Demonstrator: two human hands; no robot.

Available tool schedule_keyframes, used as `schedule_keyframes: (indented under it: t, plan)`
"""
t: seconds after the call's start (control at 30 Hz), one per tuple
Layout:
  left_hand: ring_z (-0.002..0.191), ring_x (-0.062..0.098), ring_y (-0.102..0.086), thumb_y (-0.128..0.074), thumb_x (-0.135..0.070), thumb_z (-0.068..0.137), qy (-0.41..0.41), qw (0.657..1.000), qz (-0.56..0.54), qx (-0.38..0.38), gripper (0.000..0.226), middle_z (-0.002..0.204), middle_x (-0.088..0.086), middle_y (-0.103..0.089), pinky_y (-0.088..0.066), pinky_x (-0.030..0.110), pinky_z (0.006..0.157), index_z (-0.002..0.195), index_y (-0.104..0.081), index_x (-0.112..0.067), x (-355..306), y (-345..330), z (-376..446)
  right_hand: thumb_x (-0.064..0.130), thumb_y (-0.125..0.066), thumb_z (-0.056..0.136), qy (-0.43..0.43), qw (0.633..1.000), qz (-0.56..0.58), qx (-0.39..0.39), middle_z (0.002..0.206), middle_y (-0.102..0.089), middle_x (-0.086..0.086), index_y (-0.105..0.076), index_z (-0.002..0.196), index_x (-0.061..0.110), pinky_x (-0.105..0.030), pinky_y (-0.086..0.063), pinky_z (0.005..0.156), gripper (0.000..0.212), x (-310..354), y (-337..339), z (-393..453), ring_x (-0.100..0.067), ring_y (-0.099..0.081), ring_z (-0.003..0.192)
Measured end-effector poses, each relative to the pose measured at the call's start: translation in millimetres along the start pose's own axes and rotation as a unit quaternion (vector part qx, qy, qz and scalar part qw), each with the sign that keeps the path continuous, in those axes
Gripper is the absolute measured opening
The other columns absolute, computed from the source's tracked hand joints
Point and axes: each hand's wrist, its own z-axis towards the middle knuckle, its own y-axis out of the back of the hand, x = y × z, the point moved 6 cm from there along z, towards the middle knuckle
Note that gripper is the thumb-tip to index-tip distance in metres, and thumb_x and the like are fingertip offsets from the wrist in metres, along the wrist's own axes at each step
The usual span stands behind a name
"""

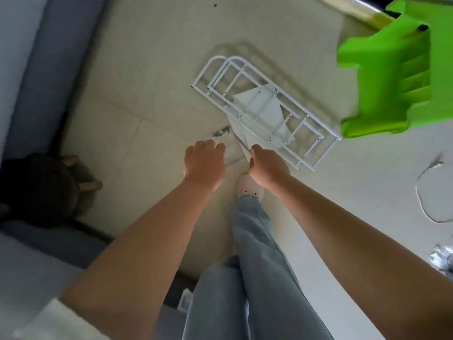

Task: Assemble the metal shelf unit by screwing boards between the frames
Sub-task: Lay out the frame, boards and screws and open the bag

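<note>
Left hand (203, 163): reached forward and down, back uppermost, fingers curled loosely under with the knuckles showing; it holds nothing visible and hovers above the floor (152, 69). Right hand (266, 168): just beside the left, the two apart; fingers closed round a thin, pale rod-like part (244, 145) that runs from the fist up toward the white boards (259, 109); motion blur hides what exactly the part is. White metal frames (235, 77): two ladder-style frames with rounded ends, lying flat and overlapped on the floor ahead of the hands, slanting from upper left to lower right; the boards lie tangled among their rungs. Surface: pale tiled floor with visible joints and a chipped grey patch (221, 132) just past the left fingertips. Far left: a grey wall or furniture edge, and a dark round stool (36, 190) with wooden legs. Centre bottom: the person's jeans-clad leg (255, 266) and light shoe (250, 186), below the right hand. Right: a bright green plastic stool (392, 77) hard against the frames' lower end; a white cord (426, 192) looped on the floor. Bare floor lies left of and beyond the frames.
</note>
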Motion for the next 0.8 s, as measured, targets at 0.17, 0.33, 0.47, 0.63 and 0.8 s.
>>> schedule_keyframes:
  t: [0.17,0.33,0.47,0.63,0.8]
  plan:
    - [0.118,0.026,-0.044,-0.037,-0.017,0.095,-0.003,1.000,0.022,0.012,0.037,0.130,0.008,-0.047,-0.037,0.035,0.092,0.132,-0.043,-0.014,45.5,21.7,59.5,0.018,-0.035,0.097,-0.013,1.000,-0.002,-0.005,0.100,-0.061,-0.014,-0.048,0.111,0.003,-0.028,-0.035,0.065,0.024,28.8,30.7,50.5,-0.027,-0.054,0.085]
    - [0.116,0.026,-0.045,-0.037,-0.016,0.094,-0.037,0.997,0.055,0.040,0.032,0.127,0.008,-0.048,-0.037,0.035,0.091,0.124,-0.048,-0.012,107.1,36.6,115.8,0.032,-0.027,0.100,-0.057,0.997,0.048,-0.005,0.102,-0.061,-0.020,-0.048,0.109,0.000,-0.029,-0.032,0.066,0.040,67.7,46.6,97.4,-0.033,-0.057,0.095]
    - [0.114,0.027,-0.046,-0.039,-0.016,0.094,-0.116,0.988,0.091,0.042,0.028,0.122,0.008,-0.051,-0.036,0.035,0.090,0.118,-0.052,-0.011,156.4,52.2,163.2,0.032,-0.022,0.101,-0.108,0.990,0.087,-0.038,0.098,-0.061,-0.024,-0.046,0.093,0.006,-0.030,-0.031,0.066,0.036,108.8,47.7,135.0,-0.036,-0.057,0.093]
    - [0.113,0.028,-0.045,-0.040,-0.010,0.090,-0.195,0.970,0.134,0.047,0.028,0.119,0.010,-0.051,-0.035,0.036,0.091,0.114,-0.054,-0.007,204.9,70.9,206.3,0.021,-0.025,0.101,-0.197,0.962,0.178,-0.059,0.105,-0.060,-0.026,-0.050,0.106,-0.004,-0.035,-0.038,0.076,0.036,161.4,28.7,166.9,-0.038,-0.055,0.100]
    - [0.109,0.029,-0.048,-0.045,-0.011,0.089,-0.252,0.948,0.189,0.053,0.025,0.115,0.010,-0.054,-0.038,0.036,0.086,0.111,-0.056,-0.008,208.6,76.4,226.7,0.013,-0.029,0.099,-0.267,0.927,0.256,-0.054,0.108,-0.059,-0.025,-0.049,0.108,-0.005,-0.033,-0.038,0.076,0.028,173.4,-2.1,175.2,-0.038,-0.055,0.102]
